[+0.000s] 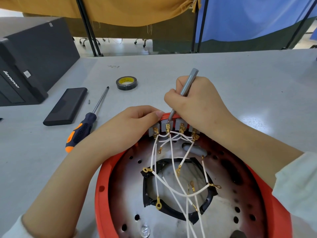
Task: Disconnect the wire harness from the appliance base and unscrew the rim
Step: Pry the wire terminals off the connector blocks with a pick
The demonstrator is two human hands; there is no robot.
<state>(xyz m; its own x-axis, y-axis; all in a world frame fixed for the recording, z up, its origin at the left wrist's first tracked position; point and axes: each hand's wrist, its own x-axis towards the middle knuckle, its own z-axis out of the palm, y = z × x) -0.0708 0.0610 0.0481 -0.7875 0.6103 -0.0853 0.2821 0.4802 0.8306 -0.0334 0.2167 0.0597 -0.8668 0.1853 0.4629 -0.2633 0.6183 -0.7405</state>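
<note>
Right hand [193, 102]: I see it gripping a thin grey tool [188, 83], its tip down at the second grey terminal block [165, 125].
Left hand [137, 121]: fingers curled over the red rim [103, 186], steadying it.
Base: it sits at the near edge of the surface [240, 74], white wires [171, 179] trailing across its metal plate [154, 220].
Slip risk: I judge the tip could skid off the brass connector and jab the left fingertips [158, 114] just beside it.
Wire risk: prying hard may bend a connector or tear a wire.
Snag: loose ring ends could catch.
</note>
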